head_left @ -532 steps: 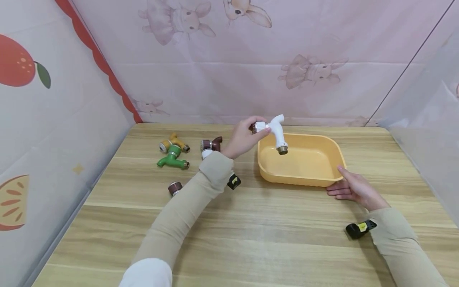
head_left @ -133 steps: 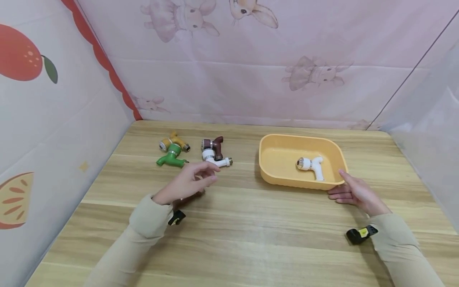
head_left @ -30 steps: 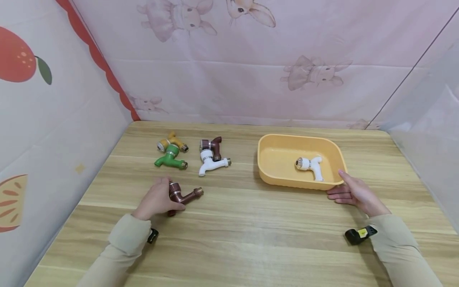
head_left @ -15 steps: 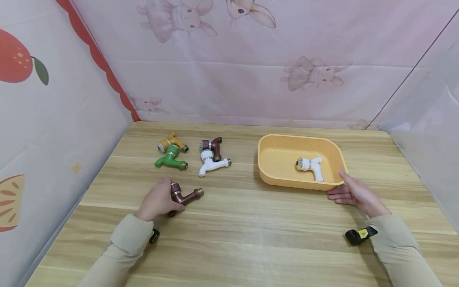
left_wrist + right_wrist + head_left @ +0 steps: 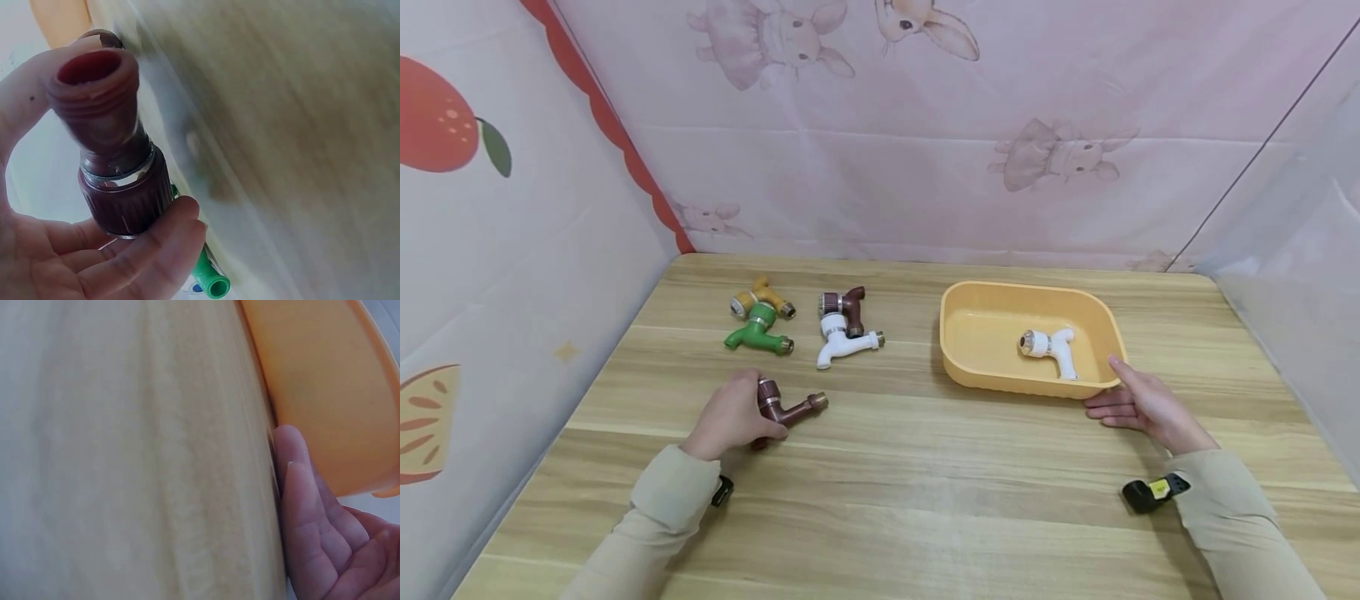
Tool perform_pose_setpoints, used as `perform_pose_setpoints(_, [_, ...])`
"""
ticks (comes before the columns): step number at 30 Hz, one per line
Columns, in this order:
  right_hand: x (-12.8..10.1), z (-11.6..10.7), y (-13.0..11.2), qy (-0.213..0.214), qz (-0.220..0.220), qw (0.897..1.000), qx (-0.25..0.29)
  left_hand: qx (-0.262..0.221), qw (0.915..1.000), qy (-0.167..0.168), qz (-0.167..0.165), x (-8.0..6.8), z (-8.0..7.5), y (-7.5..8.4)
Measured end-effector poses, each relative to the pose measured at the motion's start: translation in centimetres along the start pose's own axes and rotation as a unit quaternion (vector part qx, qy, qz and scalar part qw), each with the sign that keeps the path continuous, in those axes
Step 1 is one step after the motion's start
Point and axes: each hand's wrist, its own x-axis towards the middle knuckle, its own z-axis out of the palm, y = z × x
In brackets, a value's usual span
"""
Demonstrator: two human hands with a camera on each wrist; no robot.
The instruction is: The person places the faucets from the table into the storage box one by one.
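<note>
My left hand [image 5: 733, 417] grips a brown faucet [image 5: 786, 407] that lies on the wooden table [image 5: 925, 492], left of centre. In the left wrist view the fingers [image 5: 140, 250] curl round the brown faucet [image 5: 112, 156], its open threaded end facing the camera. A yellow tub [image 5: 992, 375] stands at the right and holds a white faucet [image 5: 1051, 346]. My right hand [image 5: 1138, 404] rests with straight fingers against the tub's near right corner; in the right wrist view its fingertips [image 5: 297, 469] touch the tub's wall [image 5: 325, 381].
Farther back on the left lie a yellow faucet [image 5: 760, 298], a green faucet [image 5: 756, 333], another brown faucet [image 5: 846, 307] and a white one [image 5: 842, 346]. Curtains with rabbits and fruit close in the table on three sides.
Between 4.4 s and 1 s ago my left hand came down onto the brown faucet and took hold. Over the last second nothing has visibly moved.
</note>
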Motion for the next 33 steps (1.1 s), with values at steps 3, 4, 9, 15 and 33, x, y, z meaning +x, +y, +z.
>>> perform_pose_setpoints(3, [-0.03, 0.02, -0.09, 0.001, 0.004, 1.000, -0.001, 0.002, 1.0000, 0.002, 0.005, 0.01, -0.16, 0.03])
perform_pose_setpoints(4, [-0.04, 0.00, -0.07, 0.001, 0.004, 1.000, 0.000, 0.002, 1.0000, 0.002, 0.006, 0.01, -0.16, 0.04])
perform_pose_setpoints(9, [-0.06, -0.03, -0.02, 0.002, 0.003, 1.000, 0.000, -0.006, 1.0000, 0.004, 0.003, 0.07, -0.18, 0.12])
perform_pose_setpoints(15, [-0.09, 0.02, 0.02, 0.002, -0.001, 1.000, -0.002, -0.016, 0.9997, 0.014, 0.010, 0.14, -0.25, 0.30])
perform_pose_setpoints(33, [-0.12, 0.10, -0.05, 0.001, 0.000, 1.000, -0.002, -0.033, 0.9991, 0.025, 0.010, 0.01, -0.89, 0.90])
